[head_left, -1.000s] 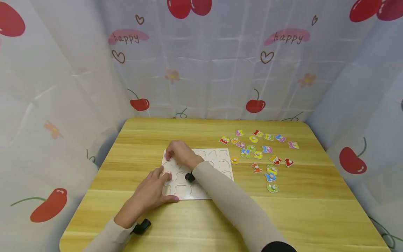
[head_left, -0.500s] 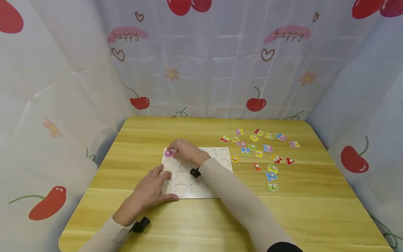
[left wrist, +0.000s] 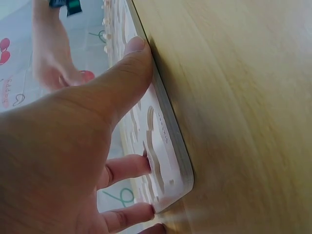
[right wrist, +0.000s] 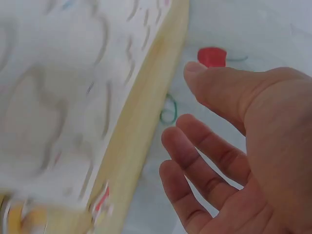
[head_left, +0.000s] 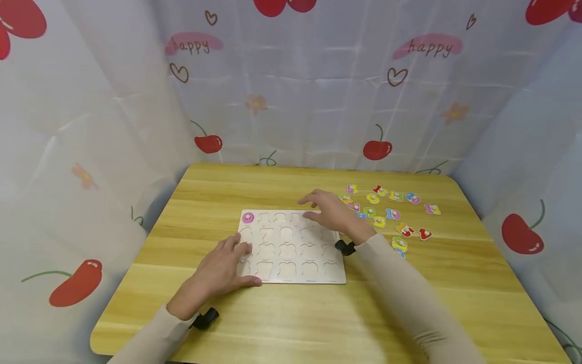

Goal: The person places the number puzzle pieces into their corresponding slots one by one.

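Observation:
A white puzzle board with rows of number-shaped recesses lies on the table. In its far left recess sits a round purple zero piece with a knob. My left hand rests on the board's near left corner. Its thumb lies along the front edge while other fingertips touch the left side. Over the board's far right part is my right hand, raised and holding nothing. In the right wrist view its fingers are spread loosely, with the thumb apart from them.
Several colourful knobbed number pieces are scattered right of the board, among them a red four, a blue and purple ten and a yellow zero. The right forearm hides some of them. A printed curtain surrounds the wooden table.
My right hand has let go of the purple zero in the far left recess and moved right across the board. The left hand stays on the board. The head view has shifted slightly.

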`<state>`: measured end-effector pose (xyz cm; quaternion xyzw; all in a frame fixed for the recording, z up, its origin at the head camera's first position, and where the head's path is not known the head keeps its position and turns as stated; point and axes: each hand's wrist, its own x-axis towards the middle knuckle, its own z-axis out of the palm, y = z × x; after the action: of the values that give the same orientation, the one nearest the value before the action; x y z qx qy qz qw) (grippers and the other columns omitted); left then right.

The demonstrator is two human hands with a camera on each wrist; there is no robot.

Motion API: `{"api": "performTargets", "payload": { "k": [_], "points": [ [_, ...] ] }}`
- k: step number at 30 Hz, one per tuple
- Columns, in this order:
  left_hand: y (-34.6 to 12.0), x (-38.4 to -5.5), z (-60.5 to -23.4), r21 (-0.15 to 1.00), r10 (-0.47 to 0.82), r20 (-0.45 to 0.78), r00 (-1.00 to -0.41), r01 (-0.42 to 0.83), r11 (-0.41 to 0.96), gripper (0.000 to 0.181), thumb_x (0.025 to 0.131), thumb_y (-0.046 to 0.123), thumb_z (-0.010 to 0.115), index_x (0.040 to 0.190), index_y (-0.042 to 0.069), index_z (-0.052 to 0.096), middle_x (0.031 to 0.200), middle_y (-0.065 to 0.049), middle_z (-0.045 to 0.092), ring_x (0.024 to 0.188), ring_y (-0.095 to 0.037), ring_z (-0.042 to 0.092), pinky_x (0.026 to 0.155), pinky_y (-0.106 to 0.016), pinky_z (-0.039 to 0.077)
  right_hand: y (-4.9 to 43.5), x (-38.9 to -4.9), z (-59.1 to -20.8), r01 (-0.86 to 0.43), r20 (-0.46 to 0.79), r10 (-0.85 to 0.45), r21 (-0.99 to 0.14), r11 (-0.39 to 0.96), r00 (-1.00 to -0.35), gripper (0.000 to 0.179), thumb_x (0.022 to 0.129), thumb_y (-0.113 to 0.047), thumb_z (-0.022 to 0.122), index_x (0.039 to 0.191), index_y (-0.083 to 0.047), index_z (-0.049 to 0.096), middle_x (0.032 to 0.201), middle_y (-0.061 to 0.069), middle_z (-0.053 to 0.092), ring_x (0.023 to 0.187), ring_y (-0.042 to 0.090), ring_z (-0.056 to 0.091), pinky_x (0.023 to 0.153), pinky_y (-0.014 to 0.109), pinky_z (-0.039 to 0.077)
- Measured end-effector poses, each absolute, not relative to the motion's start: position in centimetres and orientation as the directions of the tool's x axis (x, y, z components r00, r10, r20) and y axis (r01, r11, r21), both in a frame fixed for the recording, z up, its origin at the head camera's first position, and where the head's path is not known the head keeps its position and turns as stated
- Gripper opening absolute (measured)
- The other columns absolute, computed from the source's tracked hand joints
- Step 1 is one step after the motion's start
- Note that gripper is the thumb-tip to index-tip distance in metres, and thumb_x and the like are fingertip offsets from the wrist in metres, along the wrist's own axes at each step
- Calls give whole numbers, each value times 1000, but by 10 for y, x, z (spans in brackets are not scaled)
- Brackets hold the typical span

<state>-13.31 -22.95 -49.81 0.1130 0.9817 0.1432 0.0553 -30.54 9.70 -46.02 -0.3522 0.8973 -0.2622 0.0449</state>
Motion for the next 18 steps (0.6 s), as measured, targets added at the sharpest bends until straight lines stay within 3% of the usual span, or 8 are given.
{"api": "performTargets", "payload": {
  "k": [11,15,18],
  "points": [
    [-227,-134,-497,297,241,-69,-968,210,931,104,86,72,97,163,12,60,178,-28,48,159,-53,55,121,-69,56,221,-286,-466,-520,135,-533,-510,685,-835,37,110,-13,82,145,-5,79,142,22,78,120,46,77,103,66,63],
    [-228,-134,-498,286,244,-62,-968,217,933,108,87,72,96,169,14,56,179,-30,46,159,-55,55,122,-70,55,253,-281,-472,-493,123,-508,-510,705,-853,34,110,-15,82,142,-4,81,136,22,80,114,41,78,102,65,64],
    [-229,-133,-497,289,241,-65,-968,213,933,105,88,71,96,169,18,57,180,-31,45,160,-56,54,121,-72,55,268,-278,-477,-487,106,-510,-506,711,-854,30,108,-15,85,136,-4,84,130,16,83,109,32,79,100,58,66]
  ]
}}
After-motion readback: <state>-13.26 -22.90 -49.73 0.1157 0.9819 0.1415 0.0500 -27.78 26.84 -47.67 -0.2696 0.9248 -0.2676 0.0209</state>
